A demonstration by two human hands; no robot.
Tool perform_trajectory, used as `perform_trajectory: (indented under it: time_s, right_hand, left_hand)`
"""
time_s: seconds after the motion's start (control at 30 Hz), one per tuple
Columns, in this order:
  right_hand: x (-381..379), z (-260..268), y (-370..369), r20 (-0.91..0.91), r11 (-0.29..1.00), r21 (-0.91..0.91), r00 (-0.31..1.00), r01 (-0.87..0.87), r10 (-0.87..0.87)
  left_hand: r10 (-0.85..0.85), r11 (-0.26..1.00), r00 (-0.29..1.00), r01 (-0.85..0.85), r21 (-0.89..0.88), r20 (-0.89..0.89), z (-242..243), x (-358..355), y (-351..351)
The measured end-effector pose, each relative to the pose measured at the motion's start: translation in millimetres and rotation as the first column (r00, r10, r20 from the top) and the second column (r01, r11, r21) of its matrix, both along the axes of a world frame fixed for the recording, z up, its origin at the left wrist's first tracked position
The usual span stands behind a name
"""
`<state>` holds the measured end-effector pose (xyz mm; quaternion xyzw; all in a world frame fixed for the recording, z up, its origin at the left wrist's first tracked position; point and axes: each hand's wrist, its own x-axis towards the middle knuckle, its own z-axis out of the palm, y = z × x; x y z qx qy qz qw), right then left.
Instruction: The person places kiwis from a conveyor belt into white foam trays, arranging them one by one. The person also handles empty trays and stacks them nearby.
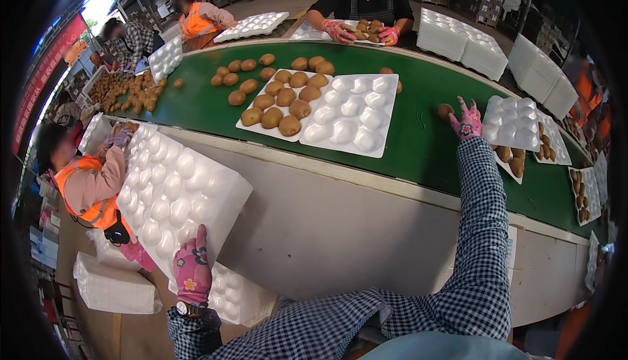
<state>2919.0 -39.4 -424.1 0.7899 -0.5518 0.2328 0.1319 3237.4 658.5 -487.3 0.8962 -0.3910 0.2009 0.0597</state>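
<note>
My left hand, in a pink flowered glove, touches the near edge of a tall stack of white molded trays; whether it grips one is hidden. My right hand, gloved alike, is stretched over the green conveyor belt with its fingers apart. Just left of its fingertips lies a single kiwifruit. On the belt before me rests an open two-part white tray. Several kiwifruit fill cups in its left part, while the cups of the right part hold no fruit.
Loose kiwifruit lie beyond the tray, with a heap farther left. More trays with fruit stand at right. Across the belt, a person's gloved hands touch a fruit tray. A co-worker in an orange vest works at left.
</note>
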Motion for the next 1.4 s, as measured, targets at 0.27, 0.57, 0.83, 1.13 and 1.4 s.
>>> perform_trajectory:
  time_s: [0.27, 0.57, 0.83, 1.13, 1.4]
  right_hand:
    - [59, -80, -20, 0.461, 0.891, -0.125, 0.769, -0.437, 0.442]
    - [9, -55, 123, 0.784, 0.501, -0.185, -0.435, -0.845, -0.444]
    - [-24, -25, 206, 0.791, 0.411, -0.349, -0.5, -0.842, -0.353]
    - [-40, -24, 220, 0.968, 0.446, -0.13, -0.21, -0.886, -0.135]
    - [109, -9, 337, 0.869, 0.331, 0.177, 0.305, -0.927, 0.389]
  left_hand:
    - [-0.021, 0.977, 0.995, 0.042, -0.208, 0.102, 66, 48, 24]
    - [-0.642, 0.703, 0.659, 0.302, -0.644, -0.392, 198, -31, -9]
    - [-0.791, 0.48, 0.006, 0.625, -0.615, -0.611, 174, -168, -120]
    - [-0.824, 0.565, 0.565, 0.825, -0.014, 0.05, 49, -27, -224]
    - [-0.669, 0.728, 0.69, 0.683, -0.059, -0.275, -13, 35, -221]
